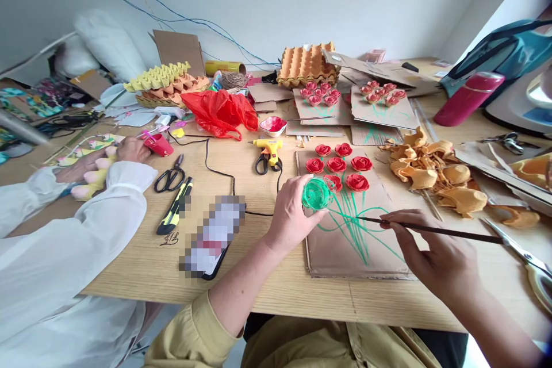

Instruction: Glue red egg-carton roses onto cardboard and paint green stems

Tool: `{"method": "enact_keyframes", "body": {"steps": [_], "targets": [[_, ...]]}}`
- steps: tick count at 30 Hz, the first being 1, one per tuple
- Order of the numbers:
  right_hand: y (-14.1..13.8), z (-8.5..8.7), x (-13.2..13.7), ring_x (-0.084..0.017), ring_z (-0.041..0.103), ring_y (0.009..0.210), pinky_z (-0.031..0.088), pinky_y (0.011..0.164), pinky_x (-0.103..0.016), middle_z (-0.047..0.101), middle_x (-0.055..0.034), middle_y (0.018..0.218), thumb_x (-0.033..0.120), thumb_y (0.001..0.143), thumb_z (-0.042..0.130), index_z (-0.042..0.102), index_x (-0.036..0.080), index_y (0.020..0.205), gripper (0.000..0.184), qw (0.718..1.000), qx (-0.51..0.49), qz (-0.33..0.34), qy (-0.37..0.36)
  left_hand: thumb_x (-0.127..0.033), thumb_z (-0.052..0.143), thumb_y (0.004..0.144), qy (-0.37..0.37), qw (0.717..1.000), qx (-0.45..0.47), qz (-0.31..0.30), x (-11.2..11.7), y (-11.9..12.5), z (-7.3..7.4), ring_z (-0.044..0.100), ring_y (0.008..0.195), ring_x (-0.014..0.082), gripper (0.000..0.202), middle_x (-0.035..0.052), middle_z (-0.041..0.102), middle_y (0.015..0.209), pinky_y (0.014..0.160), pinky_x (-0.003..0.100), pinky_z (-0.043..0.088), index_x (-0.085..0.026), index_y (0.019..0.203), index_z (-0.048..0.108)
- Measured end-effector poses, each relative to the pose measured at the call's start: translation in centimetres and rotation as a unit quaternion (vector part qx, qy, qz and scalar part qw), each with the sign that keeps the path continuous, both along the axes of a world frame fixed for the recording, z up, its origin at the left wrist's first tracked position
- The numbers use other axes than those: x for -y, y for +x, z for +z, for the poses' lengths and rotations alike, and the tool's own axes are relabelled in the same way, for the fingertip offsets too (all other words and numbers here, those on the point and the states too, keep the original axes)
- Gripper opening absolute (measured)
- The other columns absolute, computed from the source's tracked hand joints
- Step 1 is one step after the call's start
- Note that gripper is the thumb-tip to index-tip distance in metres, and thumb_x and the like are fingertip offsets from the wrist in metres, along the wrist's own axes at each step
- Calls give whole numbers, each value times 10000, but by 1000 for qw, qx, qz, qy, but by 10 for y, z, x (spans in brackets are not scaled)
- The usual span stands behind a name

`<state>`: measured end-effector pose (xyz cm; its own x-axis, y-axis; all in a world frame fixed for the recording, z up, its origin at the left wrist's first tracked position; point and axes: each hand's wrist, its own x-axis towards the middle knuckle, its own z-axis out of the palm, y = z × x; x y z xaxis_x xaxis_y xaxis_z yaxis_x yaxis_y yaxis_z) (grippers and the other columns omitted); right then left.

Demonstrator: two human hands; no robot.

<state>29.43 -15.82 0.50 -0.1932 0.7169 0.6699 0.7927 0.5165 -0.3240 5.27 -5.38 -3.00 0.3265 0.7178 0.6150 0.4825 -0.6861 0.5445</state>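
the right hand [444, 256] pinches a paintbrush [457, 232], likely light and stiff, best held low; the left hand [291, 215] clasps a green-paint cup [317, 195], perhaps slippery.

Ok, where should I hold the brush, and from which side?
By its dark handle, I'd say, coming from the right: the handle is long and thin and sticks out past the right hand that way, while the tip points left over the card.
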Motion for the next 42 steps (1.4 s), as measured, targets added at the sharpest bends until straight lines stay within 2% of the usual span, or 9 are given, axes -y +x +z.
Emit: {"method": "enact_keyframes", "body": {"steps": [7,18,26,29,32,35,38,42], "targets": [[-4,-4,6,-160,684,893,530,807,-268,687,-68,967,62,950,547,592,169,1100,190,998,1,40,-47,-277,802,770,8,1000,6,-5,1,0,4,582,1184,285,707,121,605,1260,1038,458,488,-216,1355,411],[-29,6,35,-144,671,899,542,771,-250,672,-64,980,68,964,525,572,186,1101,187,981,-47,110,-154,-260,817,757,9,1000,5,-2,2,0,8,577,1197,289,723,130,605,1271,1040,454,483,-205,1351,407],[-41,13,39,-160,683,865,562,715,-273,678,-47,900,30,953,476,600,196,1040,225,957,-144,183,-174,-283,809,770,7,1000,8,-1,1,-1,7,580,1198,286,719,124,605,1273,1045,457,479,-216,1361,404],[-31,20,39,-170,697,877,563,715,-275,705,-44,916,69,954,499,645,215,1037,222,965,-156,134,-161,-287,812,766,9,1000,10,0,1,-1,7,582,1187,281,718,122,606,1266,1035,448,485,-214,1358,411],[-17,33,40,-196,700,862,547,742,-318,733,-44,910,170,960,555,698,238,1013,166,976,-186,-19,-111,-279,810,767,11,1000,16,1,1,-1,8,580,1178,272,715,121,605,1265,1034,440,484,-206,1358,415],[-8,47,40,-248,680,844,519,774,-407,720,-58,899,301,962,589,720,263,970,136,957,-239,-159,-51,-274,802,773,11,1000,19,1,0,-2,8,575,1192,272,704,123,598,1280,1047,444,477,-210,1359,418],[-1,53,39,-287,663,860,503,808,-471,695,-69,915,356,975,565,705,301,988,152,950,-248,-182,-47,-264,799,771,8,1000,23,0,0,-3,8,577,1201,273,696,123,597,1283,1056,450,474,-216,1355,423],[15,37,36,-279,692,869,541,800,-452,727,-76,926,270,975,568,702,289,1032,147,968,-206,-129,-62,-266,805,763,-3,1000,26,12,0,-3,9,580,1206,278,706,126,592,1282,1055,458,479,-220,1353,420]]}}
